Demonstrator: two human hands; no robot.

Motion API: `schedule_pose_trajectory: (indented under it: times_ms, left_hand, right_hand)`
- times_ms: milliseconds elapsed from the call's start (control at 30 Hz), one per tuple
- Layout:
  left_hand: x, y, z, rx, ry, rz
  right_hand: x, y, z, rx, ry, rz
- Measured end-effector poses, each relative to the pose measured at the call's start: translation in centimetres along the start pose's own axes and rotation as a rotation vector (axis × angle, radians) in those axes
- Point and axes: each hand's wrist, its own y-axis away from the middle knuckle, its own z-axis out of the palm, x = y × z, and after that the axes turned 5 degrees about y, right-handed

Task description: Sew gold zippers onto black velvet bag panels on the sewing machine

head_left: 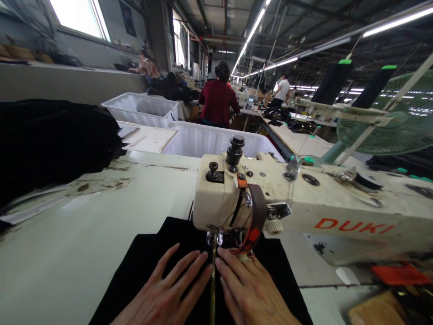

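Black fabric (135,275) lies flat under the needle area of a white sewing machine (216,198). A narrow gold-coloured strip, looking like a zipper (213,298), runs up its middle to the presser foot (214,238). My left hand (172,284) rests on the fabric left of the strip, fingers spread and stretched forward. On the other side my right hand (248,284) lies flat, its fingertips close to the strip and just short of the foot. A dark strap with red marks (255,221) hangs from the machine head by my right hand. The needle itself is hard to make out.
A heap of black fabric (57,140) covers the table's left back. Behind the machine stand white plastic bins (203,135). Thread cones (333,81) and a green fan (379,117) are at right. A person in dark red (219,99) sits ahead.
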Motion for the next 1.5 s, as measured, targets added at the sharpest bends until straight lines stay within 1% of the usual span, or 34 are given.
schedule_pose_trajectory:
  times_ms: [67, 133, 200, 300, 367, 500, 533, 600, 633, 667, 700, 767, 833, 867, 900, 967, 1000, 1067, 1133, 1200, 1267, 1367, 1433, 1500]
  left_hand:
    - [-0.3, 0.1, 0.1, -0.011, -0.029, 0.017]
    - [-0.4, 0.1, 0.2, 0.004, -0.036, 0.029]
    - [-0.4, 0.1, 0.2, 0.025, -0.013, 0.036]
    - [-0.3, 0.0, -0.1, 0.022, 0.035, 0.032]
    - [-0.1, 0.0, -0.2, 0.019, 0.064, 0.028]
    - [0.0, 0.3, -0.5, 0.060, 0.150, 0.003]
    - [-0.2, 0.4, -0.9, 0.045, 0.173, 0.004]
    - [-1.2, 0.4, -2.3, -0.029, 0.206, 0.020]
    - [-1.9, 0.4, -3.3, -0.088, 0.213, 0.039]
    - [-2.8, 0.4, -4.4, -0.122, 0.206, 0.057]
    - [-3.7, 0.4, -5.5, -0.151, 0.176, 0.046]
    - [-5.2, 0.8, -7.4, -0.207, 0.117, 0.027]
    - [-5.8, 1.4, -8.3, -0.252, 0.064, 0.041]
    - [-5.7, 1.8, -8.3, -0.255, 0.041, 0.052]
    - [-5.3, 2.2, -8.0, -0.232, 0.022, 0.062]
    - [-3.9, 3.2, -6.7, -0.125, -0.008, 0.039]
    - [-3.1, 3.7, -5.8, -0.055, -0.016, 0.013]
    - [-1.8, 4.6, -4.0, 0.063, -0.030, -0.061]
    - [-1.2, 5.4, -2.8, 0.116, -0.027, -0.099]
    - [-1.3, 5.9, -2.2, 0.117, -0.001, -0.101]
    - [-1.7, 6.2, -2.4, 0.084, 0.038, -0.085]
    - [-2.5, 6.3, -3.3, 0.008, 0.082, -0.051]
    - [-2.8, 6.3, -3.8, -0.036, 0.111, -0.034]
    - [-2.9, 6.3, -4.1, -0.050, 0.145, -0.027]
  right_hand:
    - [0.1, -0.1, 0.1, 0.014, -0.011, -0.016]
    - [0.2, -0.2, 0.2, 0.024, -0.008, -0.039]
    - [0.3, -0.3, 0.2, 0.035, -0.007, -0.047]
    - [0.3, -0.6, -0.3, 0.028, -0.011, -0.030]
    - [0.3, -0.8, -0.8, 0.005, -0.012, -0.017]
    - [0.5, -1.0, -1.7, -0.081, -0.030, 0.002]
    - [0.5, -1.0, -1.8, -0.105, -0.022, -0.001]
    - [0.3, -0.6, -1.6, -0.146, 0.004, -0.012]
    - [0.0, -0.3, -1.4, -0.159, 0.006, -0.018]
    - [-0.4, 0.1, -1.2, -0.163, -0.006, -0.021]
    - [-0.9, 0.4, -0.8, -0.161, -0.034, -0.028]
    - [-2.2, 0.9, -0.1, -0.127, -0.104, -0.059]
    - [-3.7, 1.1, 0.4, -0.037, -0.146, -0.090]
    - [-4.3, 1.0, 0.4, 0.022, -0.154, -0.094]
    - [-4.7, 0.8, 0.4, 0.086, -0.156, -0.090]
    - [-4.8, 0.3, -0.1, 0.183, -0.139, -0.066]
    - [-4.5, 0.0, -0.5, 0.196, -0.118, -0.059]
    - [-3.3, -0.6, -1.5, 0.155, -0.069, -0.075]
    - [-2.0, -1.1, -2.2, 0.075, -0.023, -0.115]
    - [-1.1, -1.4, -2.4, 0.010, 0.005, -0.178]
    - [-0.8, -1.6, -2.0, -0.022, 0.031, -0.240]
    - [-1.0, -1.5, -1.2, -0.037, 0.047, -0.312]
    - [-1.2, -1.3, -0.8, -0.039, 0.046, -0.329]
    - [-1.3, -1.2, -0.7, -0.035, 0.039, -0.336]
